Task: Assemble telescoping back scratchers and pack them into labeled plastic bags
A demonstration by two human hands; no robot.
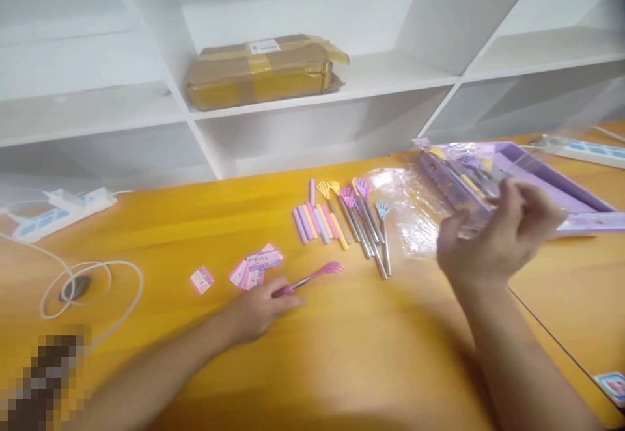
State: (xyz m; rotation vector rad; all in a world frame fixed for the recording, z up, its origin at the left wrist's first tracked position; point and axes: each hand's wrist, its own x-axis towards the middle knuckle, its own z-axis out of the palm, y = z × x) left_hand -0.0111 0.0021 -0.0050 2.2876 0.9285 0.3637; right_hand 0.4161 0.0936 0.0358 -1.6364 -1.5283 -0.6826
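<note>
My left hand (261,307) is closed around the handle of a pink hand-shaped back scratcher (317,272), its fingers pointing right. Beside that hand lie several small pink printed cards (254,269), with one more card (202,280) apart to the left. My right hand (498,239) is raised, slightly blurred, thumb apart from its bent fingers, with nothing visible in its grip. Behind it are clear-bagged back scratchers (463,170) at a purple tray (551,183). Loose back scratchers with metal rods (366,226) lie mid-table, next to several pastel handle tubes (316,221).
Crumpled clear plastic bags (415,222) lie left of the tray. White power strips stand at the left (63,213) and right (590,150), with a looped white cable (139,281). A taped cardboard box (263,73) sits on the white shelf (390,69) behind the table.
</note>
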